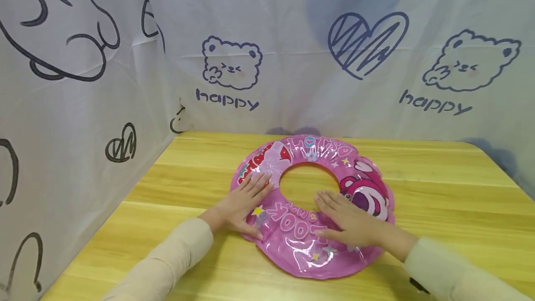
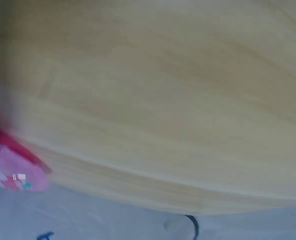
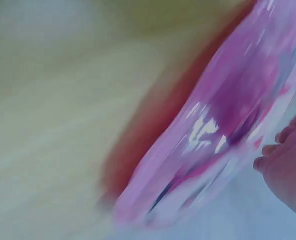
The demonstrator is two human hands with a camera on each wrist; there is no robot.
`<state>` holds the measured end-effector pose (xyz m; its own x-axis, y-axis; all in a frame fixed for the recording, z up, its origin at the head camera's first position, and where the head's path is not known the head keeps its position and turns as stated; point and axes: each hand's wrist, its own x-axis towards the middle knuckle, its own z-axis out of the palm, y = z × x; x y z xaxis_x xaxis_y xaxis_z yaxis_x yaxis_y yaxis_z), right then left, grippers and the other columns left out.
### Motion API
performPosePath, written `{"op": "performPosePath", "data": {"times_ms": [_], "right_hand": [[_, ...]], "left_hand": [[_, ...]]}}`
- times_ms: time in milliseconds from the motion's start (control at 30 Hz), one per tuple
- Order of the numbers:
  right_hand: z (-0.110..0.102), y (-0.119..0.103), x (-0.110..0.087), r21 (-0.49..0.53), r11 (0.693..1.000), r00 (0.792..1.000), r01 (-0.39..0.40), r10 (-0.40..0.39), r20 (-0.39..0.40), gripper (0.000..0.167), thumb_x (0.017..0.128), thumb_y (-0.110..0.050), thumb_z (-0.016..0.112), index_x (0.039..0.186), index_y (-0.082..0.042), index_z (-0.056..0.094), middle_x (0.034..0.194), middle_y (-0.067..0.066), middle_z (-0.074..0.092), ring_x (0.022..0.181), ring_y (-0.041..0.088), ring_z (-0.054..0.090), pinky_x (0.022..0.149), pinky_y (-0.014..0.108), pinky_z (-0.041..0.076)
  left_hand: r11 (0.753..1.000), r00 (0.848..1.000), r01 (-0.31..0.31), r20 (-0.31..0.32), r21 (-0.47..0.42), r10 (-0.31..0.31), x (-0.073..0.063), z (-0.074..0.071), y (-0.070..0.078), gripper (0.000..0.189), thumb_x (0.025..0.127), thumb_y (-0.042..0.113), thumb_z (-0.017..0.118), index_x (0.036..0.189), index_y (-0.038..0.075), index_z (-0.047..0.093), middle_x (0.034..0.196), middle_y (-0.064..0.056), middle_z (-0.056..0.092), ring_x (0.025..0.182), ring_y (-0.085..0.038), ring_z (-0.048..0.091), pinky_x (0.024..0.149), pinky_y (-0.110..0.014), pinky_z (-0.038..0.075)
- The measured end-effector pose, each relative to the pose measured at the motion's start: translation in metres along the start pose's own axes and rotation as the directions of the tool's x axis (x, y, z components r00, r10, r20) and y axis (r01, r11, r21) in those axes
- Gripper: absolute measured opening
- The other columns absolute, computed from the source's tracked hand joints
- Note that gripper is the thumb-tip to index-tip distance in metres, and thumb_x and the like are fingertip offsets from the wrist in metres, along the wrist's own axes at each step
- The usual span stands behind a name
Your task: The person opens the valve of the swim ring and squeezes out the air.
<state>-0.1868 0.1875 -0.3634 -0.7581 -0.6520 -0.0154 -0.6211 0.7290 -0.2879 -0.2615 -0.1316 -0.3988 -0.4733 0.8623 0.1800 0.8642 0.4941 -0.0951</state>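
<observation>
A pink inflatable swim ring [image 1: 301, 245], printed with a bear, a strawberry and lettering, lies flat on the wooden table. My left hand [image 1: 244, 203] rests with spread, straight fingers on its left side, over the strawberry print's lower end. On the right part, beside the central hole, my right hand [image 1: 351, 222] lies with extended fingers, partly covering the lettering. In the right wrist view the ring's shiny side [image 3: 213, 130] shows beside the right fingers [image 3: 283, 140]. Only a corner of the ring [image 2: 23, 170] appears in the left wrist view.
The yellow wood-grain table [image 1: 451, 185] extends around the ring, its far edge against a white curtain [image 1: 292, 68] with bear, heart and "happy" drawings. Another white cloth [image 1: 83, 120] hangs along the left. A small dark object [image 1: 418, 285] shows beneath the right sleeve.
</observation>
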Motion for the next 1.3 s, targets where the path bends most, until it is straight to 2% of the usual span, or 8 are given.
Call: {"op": "performPosePath", "data": {"times_ms": [300, 433, 567, 667, 800, 1000, 1167, 1300], "right_hand": [[-0.015, 0.054, -0.029, -0.036, 0.997, 0.998, -0.064, 0.064, -0.010, 0.108, 0.065, -0.063, 0.070, 0.141, 0.003, 0.033, 0.147, 0.032, 0.025, 0.134, 0.051, 0.019, 0.108, 0.063, 0.018], [-0.003, 0.059, -0.032, -0.084, 0.995, 0.999, -0.044, 0.042, -0.025, 0.106, 0.067, -0.064, 0.068, 0.139, 0.007, 0.035, 0.144, 0.034, 0.028, 0.132, 0.053, 0.023, 0.106, 0.063, 0.023], [0.012, 0.052, -0.032, -0.128, 0.988, 0.995, -0.089, 0.084, -0.046, 0.107, 0.069, -0.068, 0.062, 0.140, 0.006, 0.033, 0.145, 0.032, 0.029, 0.134, 0.051, 0.023, 0.107, 0.062, 0.022], [0.020, 0.041, -0.031, -0.149, 0.979, 0.989, -0.137, 0.129, -0.066, 0.108, 0.071, -0.072, 0.058, 0.141, 0.005, 0.031, 0.146, 0.030, 0.028, 0.135, 0.048, 0.024, 0.108, 0.061, 0.022], [0.028, 0.023, -0.028, -0.180, 0.967, 0.981, -0.183, 0.166, -0.105, 0.107, 0.073, -0.073, 0.054, 0.140, 0.006, 0.032, 0.147, 0.029, 0.027, 0.136, 0.047, 0.024, 0.108, 0.061, 0.022], [0.039, -0.004, -0.025, -0.215, 0.953, 0.969, -0.215, 0.181, -0.168, 0.101, 0.077, -0.071, 0.051, 0.138, 0.008, 0.036, 0.150, 0.025, 0.025, 0.140, 0.041, 0.020, 0.112, 0.057, 0.017], [0.040, -0.013, -0.022, -0.204, 0.964, 0.977, -0.170, 0.137, -0.164, 0.095, 0.082, -0.068, 0.047, 0.139, 0.007, 0.035, 0.150, 0.024, 0.027, 0.140, 0.039, 0.021, 0.112, 0.054, 0.022], [0.034, -0.003, -0.018, -0.258, 0.961, 0.975, -0.095, 0.038, -0.218, 0.090, 0.084, -0.065, 0.048, 0.140, 0.004, 0.036, 0.149, 0.021, 0.030, 0.139, 0.037, 0.025, 0.119, 0.039, 0.003]], "left_hand": [[0.999, 0.998, 0.049, -0.040, 0.001, -0.049, -0.012, -0.024, -0.006, 0.121, 0.069, 0.089, 0.003, 0.145, -0.005, 0.017, 0.151, -0.027, 0.016, 0.140, -0.042, 0.016, 0.116, -0.051, 0.010], [0.991, 0.991, 0.113, -0.062, -0.077, -0.118, -0.003, -0.037, 0.012, 0.117, 0.073, 0.086, 0.002, 0.145, -0.004, 0.018, 0.153, -0.025, 0.013, 0.142, -0.040, 0.010, 0.116, -0.052, 0.008], [0.979, 0.987, 0.158, 0.000, -0.129, -0.159, 0.012, -0.047, 0.039, 0.112, 0.076, 0.084, 0.005, 0.147, -0.001, 0.012, 0.156, -0.019, 0.001, 0.144, -0.035, 0.001, 0.116, -0.053, 0.009], [0.972, 0.984, 0.177, 0.050, -0.155, -0.171, 0.023, -0.050, 0.059, 0.103, 0.083, 0.078, 0.024, 0.148, 0.000, 0.008, 0.156, -0.017, -0.004, 0.144, -0.031, -0.005, 0.117, -0.051, 0.006], [0.971, 0.975, 0.202, 0.115, -0.131, -0.188, 0.035, -0.046, 0.087, 0.101, 0.083, 0.066, 0.048, 0.149, 0.002, 0.006, 0.156, -0.015, -0.005, 0.144, -0.029, -0.006, 0.117, -0.048, 0.005], [0.980, 0.970, 0.197, 0.146, 0.014, -0.197, 0.046, -0.028, 0.121, 0.108, 0.076, 0.077, 0.045, 0.148, 0.001, 0.017, 0.155, -0.018, 0.011, 0.144, -0.034, 0.010, 0.117, -0.048, 0.015], [0.968, 0.955, 0.234, 0.164, 0.090, -0.246, 0.047, -0.012, 0.129, 0.111, 0.072, 0.083, 0.041, 0.147, 0.003, 0.021, 0.155, -0.018, 0.016, 0.144, -0.032, 0.014, 0.117, -0.048, 0.015], [0.961, 0.946, 0.256, 0.175, 0.107, -0.272, 0.044, -0.003, 0.128, 0.112, 0.071, 0.084, 0.039, 0.148, 0.005, 0.018, 0.155, -0.017, 0.013, 0.144, -0.031, 0.013, 0.116, -0.048, 0.016]]}}
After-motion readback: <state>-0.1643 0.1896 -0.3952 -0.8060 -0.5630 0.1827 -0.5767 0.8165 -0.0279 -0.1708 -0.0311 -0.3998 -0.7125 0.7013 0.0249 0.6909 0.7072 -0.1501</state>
